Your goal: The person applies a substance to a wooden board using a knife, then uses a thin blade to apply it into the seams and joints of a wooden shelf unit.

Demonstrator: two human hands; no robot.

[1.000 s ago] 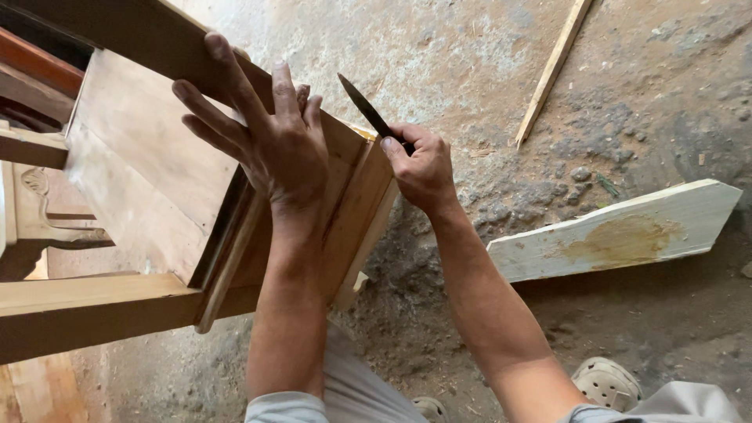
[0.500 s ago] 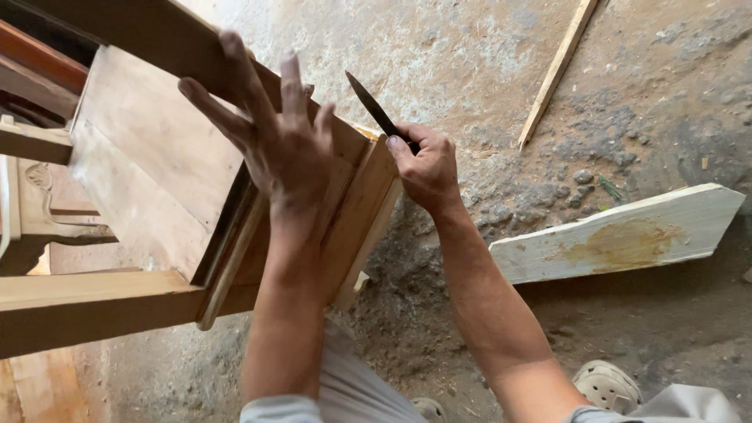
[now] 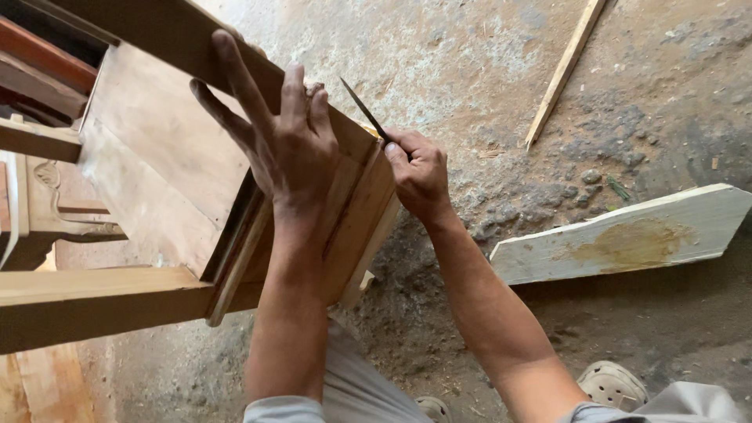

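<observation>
While the left hand [image 3: 286, 149] lies flat, fingers spread, on the wooden frame [image 3: 157, 164] | right hand [image 3: 419, 172] grip holds a thin dark blade [image 3: 363, 110] at the frame's corner, tip up.

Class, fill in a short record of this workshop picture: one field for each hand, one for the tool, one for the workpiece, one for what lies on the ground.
Left hand: fingers spread, pressed flat on the wooden frame
Right hand: grips a thin dark blade at the frame's corner
Workpiece: unfinished wooden furniture frame, tilted
Ground: white-painted board, thin wooden strip, dirt floor
</observation>
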